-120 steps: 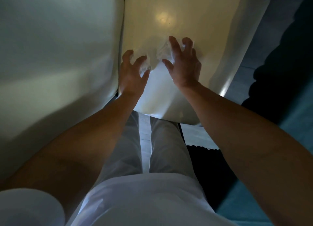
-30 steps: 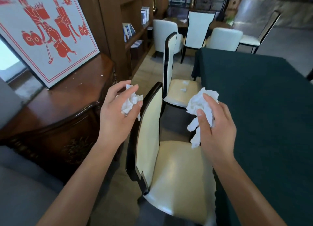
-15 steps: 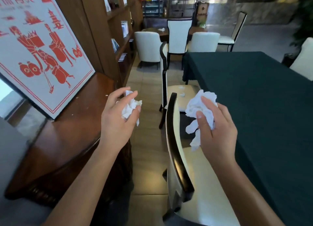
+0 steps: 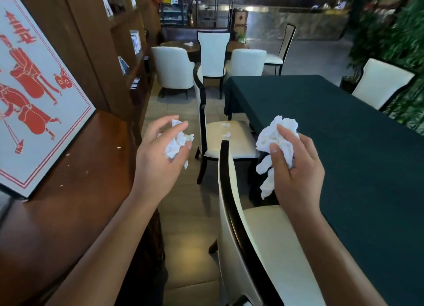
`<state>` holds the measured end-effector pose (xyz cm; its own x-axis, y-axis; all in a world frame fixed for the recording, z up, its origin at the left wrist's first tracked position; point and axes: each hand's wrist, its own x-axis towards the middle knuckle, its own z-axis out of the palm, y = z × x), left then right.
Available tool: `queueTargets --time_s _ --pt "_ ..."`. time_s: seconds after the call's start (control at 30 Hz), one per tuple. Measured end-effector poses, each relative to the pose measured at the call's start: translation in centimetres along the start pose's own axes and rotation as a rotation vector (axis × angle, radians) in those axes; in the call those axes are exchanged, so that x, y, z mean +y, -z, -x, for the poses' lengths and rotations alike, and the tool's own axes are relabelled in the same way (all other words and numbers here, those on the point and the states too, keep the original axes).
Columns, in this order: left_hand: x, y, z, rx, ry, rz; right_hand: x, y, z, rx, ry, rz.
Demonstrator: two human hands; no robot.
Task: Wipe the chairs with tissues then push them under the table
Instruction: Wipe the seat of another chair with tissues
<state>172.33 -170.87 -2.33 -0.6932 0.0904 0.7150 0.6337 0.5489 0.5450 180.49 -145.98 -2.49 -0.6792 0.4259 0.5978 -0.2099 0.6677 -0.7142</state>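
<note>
The left hand [image 4: 160, 154] is raised over the aisle, its fingers curled round a small crumpled tissue [image 4: 177, 143] pinched against the thumb. The right hand [image 4: 298, 163] is raised level with it over the near edge of the desk [image 4: 344, 145], gripping a larger wad of tissues [image 4: 275, 140] whose loose ends hang down below the fist.

Between and below the two forearms stands the near chair [image 4: 259, 248], cream-upholstered with a dark curved frame, its back towards the aisle and its seat facing the desk, which is covered in a dark green cloth. The seat sits just beside the desk's edge, and whether any of it lies under the cloth cannot be told.

Farther along the same side is the second chair [image 4: 220, 136], of the same make, its seat standing out in the aisle beside the desk's far left corner. A few scraps of white tissue [image 4: 226, 129] lie on that seat.

On the left runs a brown wooden sideboard [image 4: 80, 172], with a framed picture [image 4: 34, 88] of red figures on white leaning on it. Behind it rises a wooden bookshelf [image 4: 119, 42]. More cream chairs surround a far table, and another stands at the right of the desk by green plants.
</note>
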Motion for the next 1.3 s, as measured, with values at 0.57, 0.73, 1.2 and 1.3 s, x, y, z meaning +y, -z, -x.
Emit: queueTargets --time_s 0.57,0.73,1.2,1.3 --pt "-6.6 -11.7 -13.0 -0.198 -0.047 0.129 4.9 -5.7 -7.9 0.077 -0.08 0.248" --pt "-8.7 -14.7 -17.7 -0.234 -0.098 0.199 4.5 -6.8 -10.3 0.196 -0.103 0.341" --pt "-5.9 -24.3 -20.3 -0.323 -0.144 0.437 8.0 -4.2 -12.8 0.294 -0.157 0.464" --pt "-5.1 -25.7 -19.6 -0.387 -0.159 0.464 8.5 -3.6 -12.3 0.293 -0.19 0.467"
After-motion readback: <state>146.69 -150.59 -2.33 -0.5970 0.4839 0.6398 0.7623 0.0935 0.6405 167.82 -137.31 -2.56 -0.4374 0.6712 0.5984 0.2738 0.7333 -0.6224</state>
